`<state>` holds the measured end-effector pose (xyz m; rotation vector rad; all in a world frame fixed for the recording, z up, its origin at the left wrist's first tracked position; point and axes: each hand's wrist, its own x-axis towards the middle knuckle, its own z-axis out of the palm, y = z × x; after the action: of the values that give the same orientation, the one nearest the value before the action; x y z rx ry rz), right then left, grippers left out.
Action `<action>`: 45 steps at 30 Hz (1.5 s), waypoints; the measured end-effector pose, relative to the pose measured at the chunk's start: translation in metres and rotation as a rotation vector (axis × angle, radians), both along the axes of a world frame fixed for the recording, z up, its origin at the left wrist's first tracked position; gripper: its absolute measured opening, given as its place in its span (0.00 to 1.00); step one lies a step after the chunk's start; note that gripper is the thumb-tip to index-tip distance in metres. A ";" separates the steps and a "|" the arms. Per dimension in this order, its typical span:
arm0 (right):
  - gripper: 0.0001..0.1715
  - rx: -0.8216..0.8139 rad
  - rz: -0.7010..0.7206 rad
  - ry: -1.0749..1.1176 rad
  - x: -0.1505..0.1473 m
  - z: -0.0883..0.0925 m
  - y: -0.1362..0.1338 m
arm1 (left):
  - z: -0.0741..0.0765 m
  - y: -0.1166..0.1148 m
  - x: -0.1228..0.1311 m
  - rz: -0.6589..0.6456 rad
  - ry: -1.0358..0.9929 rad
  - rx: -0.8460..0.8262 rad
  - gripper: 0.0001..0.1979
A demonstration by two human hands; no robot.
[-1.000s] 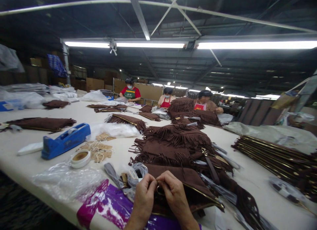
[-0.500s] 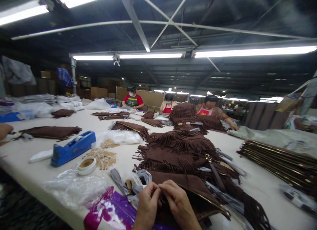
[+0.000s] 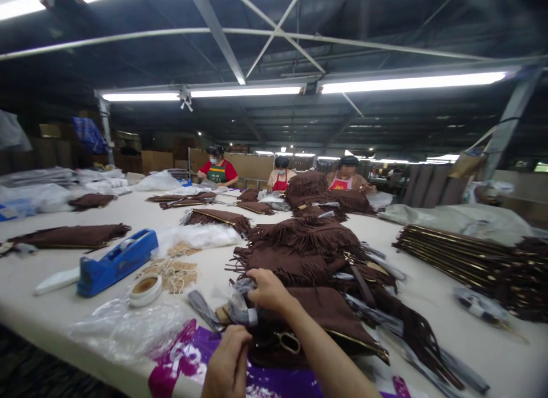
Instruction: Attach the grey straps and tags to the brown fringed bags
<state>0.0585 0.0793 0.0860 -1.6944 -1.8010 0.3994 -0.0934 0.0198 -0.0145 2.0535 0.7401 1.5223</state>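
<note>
My right hand (image 3: 269,292) reaches across the brown fringed bag (image 3: 317,306) in front of me, its fingers closed on a bundle of grey plastic wrap (image 3: 241,306). What lies inside that wrap is hard to make out. Lower down, my left hand (image 3: 229,358) has its fingers bent together beside the bag's near left corner; whatever they pinch, if anything, is hidden. A gold-coloured metal ring (image 3: 288,342) shows at the bag's near side. Under the bag lies purple plastic packaging (image 3: 197,352).
Left of my hands are clear plastic film (image 3: 128,329), a tape roll (image 3: 145,289), a blue tape dispenser (image 3: 117,264) and brown tags (image 3: 177,275). Fringed bags (image 3: 299,238) pile up ahead; brown gold-edged pieces (image 3: 445,266) are stacked right. Several co-workers (image 3: 218,169) work across the table.
My hands have come apart. The right one has moved forward and left onto the grey wrapped bundle; the left has dropped lower and left. The ring on the bag now shows.
</note>
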 end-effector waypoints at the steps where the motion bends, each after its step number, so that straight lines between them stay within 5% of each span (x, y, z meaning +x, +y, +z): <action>1: 0.17 0.013 0.017 0.053 0.010 0.005 -0.008 | 0.007 0.001 -0.004 -0.001 0.069 -0.015 0.10; 7: 0.21 -0.080 0.034 0.647 0.070 0.018 -0.096 | 0.041 0.018 0.020 -0.044 0.665 -0.018 0.18; 10: 0.29 -0.115 -0.129 0.833 0.082 -0.001 -0.141 | 0.047 0.038 0.039 -0.061 0.759 -0.088 0.12; 13: 0.32 -0.121 -0.244 0.833 0.078 -0.034 -0.168 | 0.053 0.053 0.049 -0.035 0.640 -0.129 0.11; 17: 0.36 -0.302 -0.249 1.031 0.061 -0.069 -0.173 | 0.060 0.050 0.053 0.004 0.496 -0.079 0.12; 20: 0.29 -0.449 -0.350 1.205 0.055 -0.072 -0.159 | 0.061 0.040 0.050 -0.034 0.388 0.010 0.14; 24: 0.13 -0.212 -0.573 1.357 0.062 -0.063 -0.133 | 0.055 0.035 0.040 -0.111 0.328 0.168 0.13; 26: 0.03 -0.069 -0.565 1.342 0.065 -0.063 -0.119 | 0.046 0.036 0.037 -0.133 0.320 0.242 0.11; 29: 0.13 0.018 -0.552 1.237 0.069 -0.070 -0.106 | 0.029 0.037 0.035 -0.169 0.392 0.275 0.12; 32: 0.13 -0.069 -0.538 1.133 0.080 -0.075 -0.111 | 0.021 0.037 0.026 -0.274 0.535 0.189 0.10; 36: 0.05 -0.343 -0.447 0.970 0.102 -0.068 -0.142 | 0.033 0.041 -0.002 -0.402 0.570 -0.059 0.13; 38: 0.12 -0.453 -0.383 0.897 0.108 -0.060 -0.158 | 0.041 0.046 -0.019 -0.387 0.559 -0.137 0.16; 42: 0.27 -0.488 -0.181 0.751 0.092 -0.048 -0.179 | 0.045 0.050 -0.043 -0.324 0.662 -0.107 0.17; 45: 0.29 -0.429 -0.044 0.699 0.059 -0.050 -0.179 | 0.043 0.043 -0.044 -0.276 0.813 -0.007 0.19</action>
<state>0.1174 -0.0998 0.0357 -1.5704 -1.2065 1.2541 -0.1371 0.0633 0.0284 2.6350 0.6786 0.4985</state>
